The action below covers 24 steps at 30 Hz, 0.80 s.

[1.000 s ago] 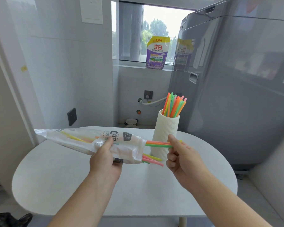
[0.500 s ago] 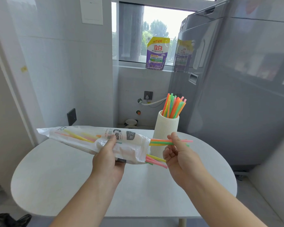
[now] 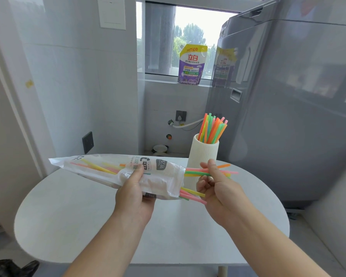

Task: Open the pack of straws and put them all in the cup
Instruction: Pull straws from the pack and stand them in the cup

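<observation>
**Readable text: straw pack and window pouch**

Straw pack (image 3: 116,170), clear plastic: a dark badge reads "亿品", with tiny print under it too small to read. Beside it a boxed "Drink", large characters including "吸", and the word "Straw" running along the pack. Print at the pack's far left end is blurred.

Purple pouch (image 3: 191,64) on the windowsill: big red "立白" on white, "150克" on the yellow top band. Smaller lines below are unreadable.

Sticker (image 3: 224,65) on the grey appliance: print there, illegible.
</observation>
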Tool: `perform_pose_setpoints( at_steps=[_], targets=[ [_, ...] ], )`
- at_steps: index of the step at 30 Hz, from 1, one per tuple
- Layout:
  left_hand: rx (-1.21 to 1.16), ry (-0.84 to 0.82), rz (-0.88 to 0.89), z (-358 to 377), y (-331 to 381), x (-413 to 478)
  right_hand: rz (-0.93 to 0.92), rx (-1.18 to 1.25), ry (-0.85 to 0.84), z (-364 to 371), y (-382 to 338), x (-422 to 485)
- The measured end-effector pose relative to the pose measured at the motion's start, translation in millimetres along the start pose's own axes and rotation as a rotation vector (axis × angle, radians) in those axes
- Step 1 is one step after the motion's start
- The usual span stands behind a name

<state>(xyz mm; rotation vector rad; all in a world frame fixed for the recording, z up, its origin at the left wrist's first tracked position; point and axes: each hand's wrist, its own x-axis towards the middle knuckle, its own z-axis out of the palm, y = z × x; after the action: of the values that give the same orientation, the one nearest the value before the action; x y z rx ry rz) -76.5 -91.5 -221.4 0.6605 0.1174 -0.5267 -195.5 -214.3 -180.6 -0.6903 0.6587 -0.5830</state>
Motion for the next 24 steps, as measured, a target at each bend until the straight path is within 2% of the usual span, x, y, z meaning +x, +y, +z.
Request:
perform_pose_setpoints(
  at_steps=[8,14,19,24],
  targets=[
    [-0.002,-0.002,-0.006,3,-2,0,-0.026,0.075,-0.018,5,0,-3],
    [-0.007,0.001,-0.004,2,0,-1,-0.152,-0.186,0.091,4,1,5],
    [-0.02,0.003,-0.021,2,1,-1,-0.289,-0.35,0.009,-2,2,8],
    [-0.051,0.01,-0.024,1,8,0,-0.376,-0.367,-0.034,-5,-25,9]
  ],
)
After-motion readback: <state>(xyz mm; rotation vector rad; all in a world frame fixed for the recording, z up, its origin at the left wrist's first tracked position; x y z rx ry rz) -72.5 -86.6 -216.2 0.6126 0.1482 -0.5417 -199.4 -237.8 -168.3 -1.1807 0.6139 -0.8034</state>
